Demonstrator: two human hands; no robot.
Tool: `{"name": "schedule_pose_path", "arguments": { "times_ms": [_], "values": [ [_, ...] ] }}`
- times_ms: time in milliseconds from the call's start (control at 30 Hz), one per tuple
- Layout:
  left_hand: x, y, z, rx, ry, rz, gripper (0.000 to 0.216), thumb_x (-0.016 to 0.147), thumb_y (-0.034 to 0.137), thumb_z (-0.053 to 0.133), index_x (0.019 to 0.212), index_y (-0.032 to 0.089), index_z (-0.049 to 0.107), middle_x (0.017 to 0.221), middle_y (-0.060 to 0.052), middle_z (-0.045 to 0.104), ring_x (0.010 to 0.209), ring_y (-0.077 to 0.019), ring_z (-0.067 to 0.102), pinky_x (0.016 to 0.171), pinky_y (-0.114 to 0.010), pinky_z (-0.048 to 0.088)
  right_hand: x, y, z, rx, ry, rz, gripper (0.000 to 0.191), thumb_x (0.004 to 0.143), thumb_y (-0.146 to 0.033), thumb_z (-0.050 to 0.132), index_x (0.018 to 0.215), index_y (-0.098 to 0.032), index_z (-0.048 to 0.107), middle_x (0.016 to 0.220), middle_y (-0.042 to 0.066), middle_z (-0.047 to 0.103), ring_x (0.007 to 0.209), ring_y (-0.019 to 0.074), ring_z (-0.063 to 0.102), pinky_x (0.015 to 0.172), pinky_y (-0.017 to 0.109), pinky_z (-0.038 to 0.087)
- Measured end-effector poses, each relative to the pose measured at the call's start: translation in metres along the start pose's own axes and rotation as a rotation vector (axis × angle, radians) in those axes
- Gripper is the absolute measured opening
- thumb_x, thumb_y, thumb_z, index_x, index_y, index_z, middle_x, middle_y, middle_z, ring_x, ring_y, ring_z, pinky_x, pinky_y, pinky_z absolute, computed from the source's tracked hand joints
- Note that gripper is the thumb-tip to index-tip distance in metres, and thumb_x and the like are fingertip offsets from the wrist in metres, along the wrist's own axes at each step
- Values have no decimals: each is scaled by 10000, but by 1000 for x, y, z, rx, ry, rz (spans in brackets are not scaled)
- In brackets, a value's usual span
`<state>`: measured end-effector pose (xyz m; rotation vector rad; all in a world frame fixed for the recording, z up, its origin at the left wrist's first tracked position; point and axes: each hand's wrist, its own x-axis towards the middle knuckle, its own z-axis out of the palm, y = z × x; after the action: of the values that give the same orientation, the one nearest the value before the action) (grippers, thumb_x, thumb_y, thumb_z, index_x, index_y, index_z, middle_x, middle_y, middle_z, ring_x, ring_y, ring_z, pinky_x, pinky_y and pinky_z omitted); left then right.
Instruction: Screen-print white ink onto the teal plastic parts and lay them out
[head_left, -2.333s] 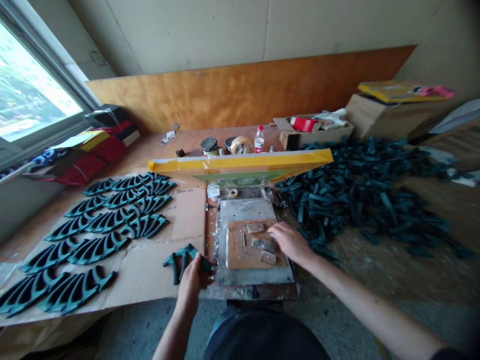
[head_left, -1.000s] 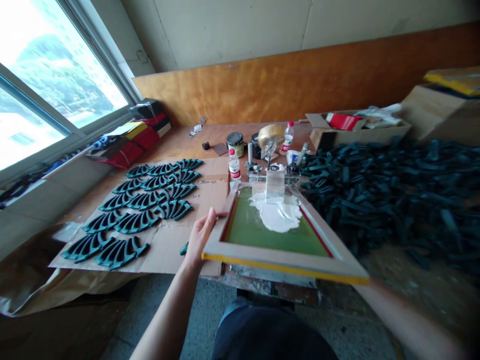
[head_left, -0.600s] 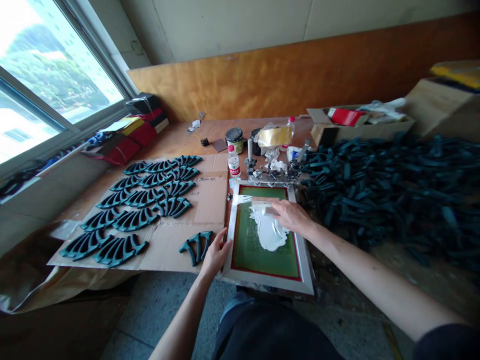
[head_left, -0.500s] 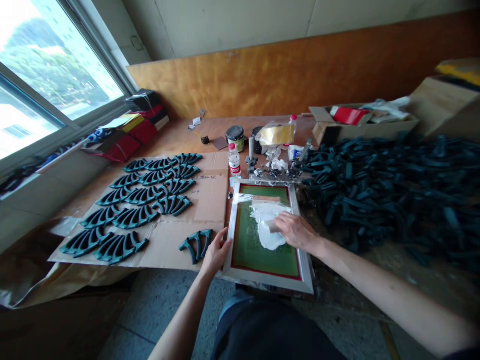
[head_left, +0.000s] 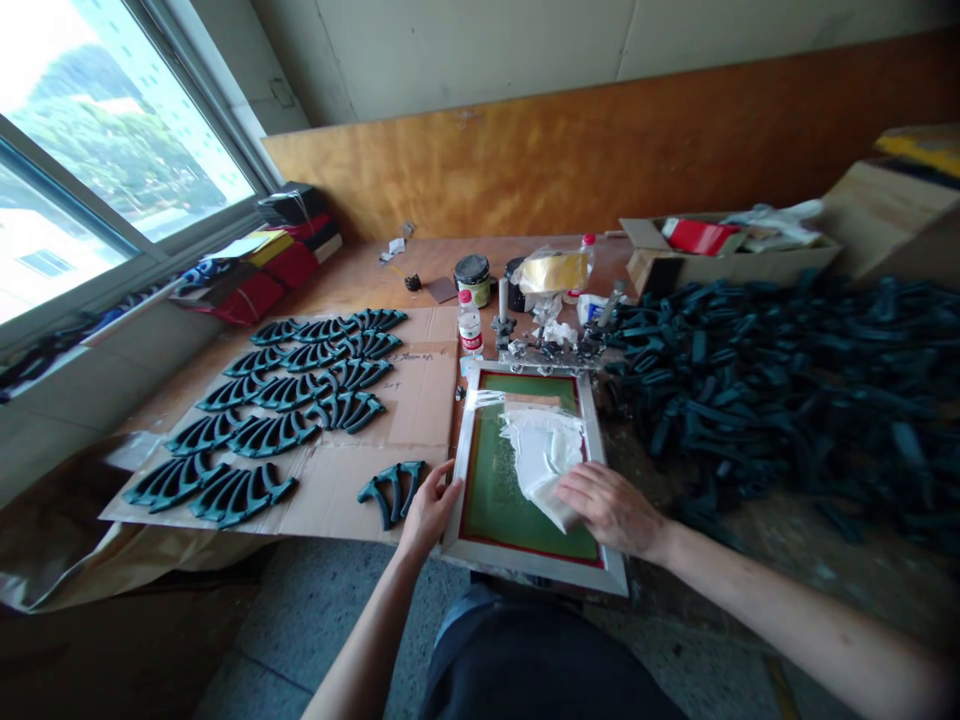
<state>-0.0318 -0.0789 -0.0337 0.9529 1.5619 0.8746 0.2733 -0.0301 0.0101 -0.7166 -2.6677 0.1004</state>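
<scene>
A screen-printing frame (head_left: 611,578) with a pale border and green mesh lies in front of me. My left hand (head_left: 429,508) grips the frame's left border. White ink (head_left: 534,448) is spread in a thick patch over the mesh. Fingers closed, my right hand (head_left: 611,508) holds a squeegee (head_left: 559,512), mostly covered by the hand and ink, at the near end of that patch. A tan strip (head_left: 532,402) lies at the patch's far end. Beside my left hand, several dark green curved parts (head_left: 391,492) lie on cardboard (head_left: 330,500).
Rows of dark green parts (head_left: 274,435) cover the cardboard at left. A large heap of them (head_left: 787,390) lies at right. Behind the frame stand a metal clamp (head_left: 504,325), a red-capped bottle (head_left: 469,325) and a lidded tub (head_left: 472,278). An open carton (head_left: 742,262) sits at the back right.
My right hand has drawn the squeegee toward me across the mesh, stretching the white ink nearer the frame's near edge. My left hand stays at the left border.
</scene>
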Motion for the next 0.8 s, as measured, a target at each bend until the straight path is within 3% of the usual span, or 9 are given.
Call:
{"name": "schedule_pose_path", "arguments": {
  "times_ms": [100, 200, 267, 333, 433, 500, 633, 700, 800],
  "values": [
    [0, 4, -2, -1, -18, -13, 709, 777, 559, 613, 1335, 138, 491, 689, -2, 644, 526, -109, 524, 461, -198, 341, 24, 14, -14, 21, -43, 123, 198, 856, -200, 585, 1038, -193, 663, 933, 69, 671, 902, 220, 569, 847, 356, 437],
    [-5, 21, -9, -21, -43, -19, 843, 747, 599, 635, 1425, 163, 391, 661, 16, 632, 493, -106, 508, 436, -192, 307, 65, 39, -32, -61, -11, 287, 504, 840, -297, 655, 1323, -224, 533, 942, 63, 670, 896, 222, 575, 835, 345, 449],
    [-12, 44, -14, -78, -45, -11, 854, 735, 632, 634, 1419, 170, 412, 663, 15, 631, 527, -117, 537, 457, -194, 340, 80, 58, -46, -149, 27, 392, 603, 842, -379, 651, 1398, -246, 460, 895, 59, 657, 854, 230, 579, 782, 341, 461],
    [-18, 73, -18, -154, -17, 9, 755, 751, 673, 588, 1300, 155, 552, 670, 2, 632, 569, -128, 562, 484, -201, 379, 77, 77, -61, -169, 127, 512, 566, 873, -462, 583, 1383, -240, 478, 884, 64, 643, 818, 227, 585, 732, 329, 465],
    [-18, 124, -17, -257, 68, 137, 624, 799, 697, 499, 1043, 150, 675, 712, -18, 651, 600, -129, 577, 506, -206, 410, 44, 93, -68, -93, 271, 742, 448, 940, -493, 413, 1204, -179, 592, 892, 77, 644, 782, 216, 601, 708, 326, 469],
    [-10, 157, -12, -327, 112, 289, 561, 824, 670, 492, 1003, 168, 668, 814, -33, 682, 686, -144, 618, 544, -209, 444, 18, 89, -52, -49, 225, 826, 418, 940, -504, 384, 1014, -181, 639, 843, 67, 646, 754, 217, 605, 694, 334, 471],
    [13, 208, -2, -414, 52, 467, 542, 863, 634, 462, 1127, 180, 597, 980, -88, 705, 897, -194, 660, 635, -250, 512, -9, 56, 7, -17, -47, 695, 326, 850, -517, 563, 764, -205, 601, 822, 56, 640, 791, 224, 612, 704, 325, 462],
    [17, 212, 5, -438, 38, 483, 578, 870, 641, 442, 1224, 194, 532, 1037, -105, 706, 950, -203, 662, 689, -282, 531, -7, 39, 30, -66, -160, 677, 254, 861, -433, 582, 782, -191, 575, 875, 83, 643, 851, 233, 614, 730, 322, 449],
    [4, 174, 25, -452, 71, 329, 637, 841, 658, 483, 1275, 192, 494, 1066, -124, 708, 896, -201, 682, 682, -284, 531, 6, 16, 38, -76, -188, 786, 151, 920, -309, 513, 847, -180, 543, 816, 83, 643, 783, 211, 616, 689, 300, 430]
  ]
}}
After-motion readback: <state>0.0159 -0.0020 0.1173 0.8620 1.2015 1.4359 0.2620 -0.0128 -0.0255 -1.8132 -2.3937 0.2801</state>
